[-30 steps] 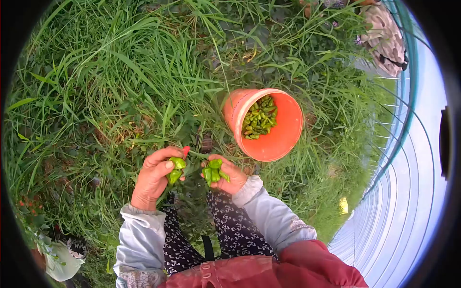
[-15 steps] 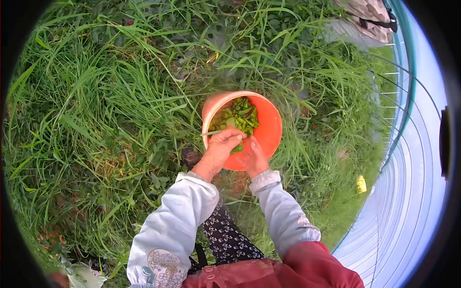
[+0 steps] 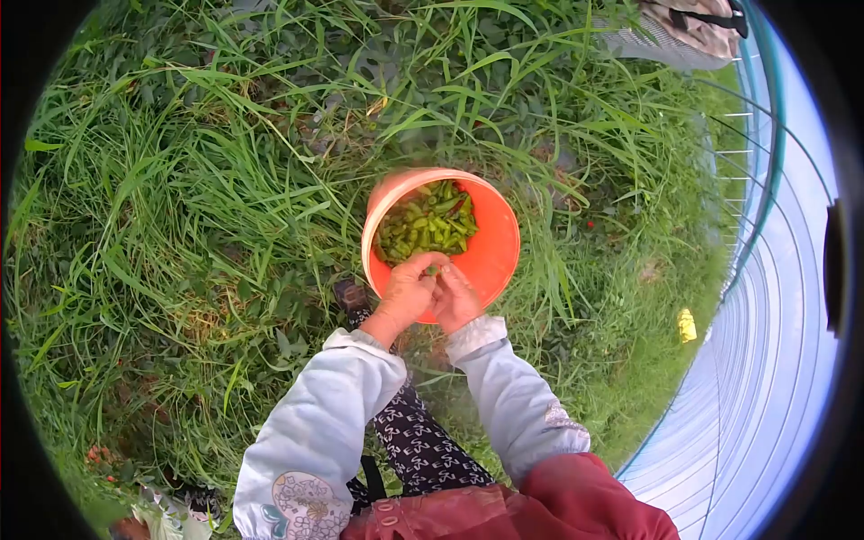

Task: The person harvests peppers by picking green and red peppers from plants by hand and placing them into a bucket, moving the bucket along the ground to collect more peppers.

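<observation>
An orange bucket [image 3: 495,243] stands tilted in the grass, with many green peppers [image 3: 430,221] and a few reddish ones inside. Over its near rim, my left hand [image 3: 409,290] and my right hand [image 3: 455,295] meet at the fingertips. The fingers of both are closed. A small greenish bit shows between the fingertips, too small to name. No pepper can be made out in either palm.
Tall grass and weeds [image 3: 225,207] surround the bucket. My shoe [image 3: 351,295] is just left of it. A yellow object [image 3: 687,326] lies at the right, near the greenhouse wall [image 3: 765,360]. A camouflage-patterned cloth [image 3: 697,25] is at the upper right.
Both hands moved from above my legs to over the bucket. The green peppers they held have left them, and the red-tipped item is no longer visible. The view has shifted.
</observation>
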Available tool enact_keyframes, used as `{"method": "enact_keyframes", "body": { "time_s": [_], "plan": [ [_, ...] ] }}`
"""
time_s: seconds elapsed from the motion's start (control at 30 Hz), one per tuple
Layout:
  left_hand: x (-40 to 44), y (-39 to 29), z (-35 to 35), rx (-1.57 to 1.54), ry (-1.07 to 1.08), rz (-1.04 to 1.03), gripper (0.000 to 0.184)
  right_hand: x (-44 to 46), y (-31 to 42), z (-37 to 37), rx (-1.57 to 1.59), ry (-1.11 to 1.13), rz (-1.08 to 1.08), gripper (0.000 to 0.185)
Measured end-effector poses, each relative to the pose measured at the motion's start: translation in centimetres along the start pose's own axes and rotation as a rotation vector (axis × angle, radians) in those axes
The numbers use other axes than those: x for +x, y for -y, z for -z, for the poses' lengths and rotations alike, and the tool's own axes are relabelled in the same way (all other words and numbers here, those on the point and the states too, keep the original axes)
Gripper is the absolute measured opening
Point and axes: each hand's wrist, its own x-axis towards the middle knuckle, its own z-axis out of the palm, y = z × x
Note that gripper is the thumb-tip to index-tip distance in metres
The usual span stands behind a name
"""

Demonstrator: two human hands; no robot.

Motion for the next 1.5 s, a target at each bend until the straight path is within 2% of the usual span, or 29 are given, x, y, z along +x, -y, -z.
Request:
{"method": "enact_keyframes", "body": {
  "time_s": [0.1, 0.17, 0.2, 0.3, 0.4, 0.47, 0.5, 0.57, 0.6, 0.67, 0.8, 0.87, 0.9, 0.93, 1.0, 1.03, 1.1, 1.13, 1.2, 1.33, 1.43, 1.5],
  "plan": [
    [-0.2, -0.6, -0.4, -0.004, -0.007, -0.044, 0.034, 0.0, 1.2, -0.1, -0.023, 0.008, 0.043, 0.028],
    [0.0, 0.2, -0.1, 0.248, -0.111, -0.353, 0.037, 0.5, 0.9, 1.2, -0.027, -0.203, 0.078, 0.027],
    [-0.1, 0.4, 0.1, 0.250, -0.116, -0.341, 0.037, 0.8, 0.8, 1.9, -0.023, -0.206, 0.066, 0.027],
    [-0.7, 0.5, 0.8, 0.397, -0.115, -0.202, 0.040, 0.7, 1.3, 3.5, -0.086, -0.296, 0.043, 0.028],
    [-1.3, 1.7, 2.0, 0.409, -0.256, -0.084, 0.037, 0.3, 2.2, 4.0, -0.169, -0.497, 0.110, 0.022],
    [-2.4, 2.8, 3.3, 0.317, -0.138, 0.016, 0.034, 0.8, 2.6, 6.8, -0.308, -0.619, 0.149, 0.020],
    [-3.3, 2.7, 4.2, 0.332, -0.189, 0.028, 0.034, 1.2, 2.7, 9.2, -0.388, -0.676, 0.182, 0.019],
    [-4.9, 2.3, 5.4, 0.340, -0.036, 0.192, 0.026, 2.2, 2.3, 14.0, -0.424, -0.627, 0.463, 0.020],
    [-5.9, 2.2, 6.0, 0.349, -0.080, 0.198, 0.026, 3.3, 1.7, 16.5, -0.377, -0.616, 0.606, 0.022],
    [-7.7, 1.8, 7.1, 0.763, -0.105, 0.105, 0.022, 4.1, 1.7, 17.3, -0.663, -0.695, 0.519, 0.025],
    [-10.4, 0.4, 7.9, 0.860, -0.135, 0.156, 0.026, 2.3, 3.6, 17.3, -0.620, -0.655, 0.489, 0.028],
    [-11.3, 0.3, 7.9, 0.873, -0.162, 0.193, 0.029, 1.3, 4.2, 16.5, -0.761, -0.674, 0.517, 0.030],
    [-11.6, -0.1, 7.5, 0.881, -0.142, 0.268, 0.028, 1.5, 4.3, 18.2, -0.757, -0.470, 0.566, 0.035],
    [-11.8, -0.4, 7.1, 0.888, -0.122, 0.339, 0.028, 1.8, 5.1, 18.3, -0.751, -0.454, 0.569, 0.035],
    [-11.9, -0.5, 6.1, 0.932, -0.104, 0.321, 0.026, 2.7, 6.2, 17.8, -0.545, -0.670, 0.181, 0.038],
    [-12.2, -1.0, 5.5, 0.892, -0.107, 0.287, 0.027, 2.5, 6.2, 17.2, -0.538, -0.657, 0.184, 0.038],
    [-12.4, -2.1, 4.9, 0.861, -0.120, 0.245, 0.027, 2.0, 5.7, 15.9, -0.304, -0.542, -0.017, 0.044],
    [-12.6, -3.1, 4.6, 0.850, -0.102, 0.238, 0.026, 2.1, 5.7, 15.5, -0.303, -0.530, -0.013, 0.044],
    [-13.4, -5.2, 4.5, 0.846, -0.091, 0.219, 0.026, 2.6, 5.6, 14.4, -0.397, -0.557, -0.177, 0.043],
    [-15.4, -9.2, 4.4, 0.758, -0.103, 0.056, 0.024, 1.5, 5.6, 10.5, -0.568, -0.623, -0.179, 0.039],
    [-17.3, -11.7, 6.0, 0.693, -0.126, -0.047, 0.023, 1.9, 4.0, 10.0, -0.614, -0.445, -0.179, 0.039],
    [-18.1, -10.7, 8.4, 0.744, -0.208, -0.093, 0.023, 2.5, 3.6, 9.0, -0.587, -0.620, -0.237, 0.035]
  ]
}}
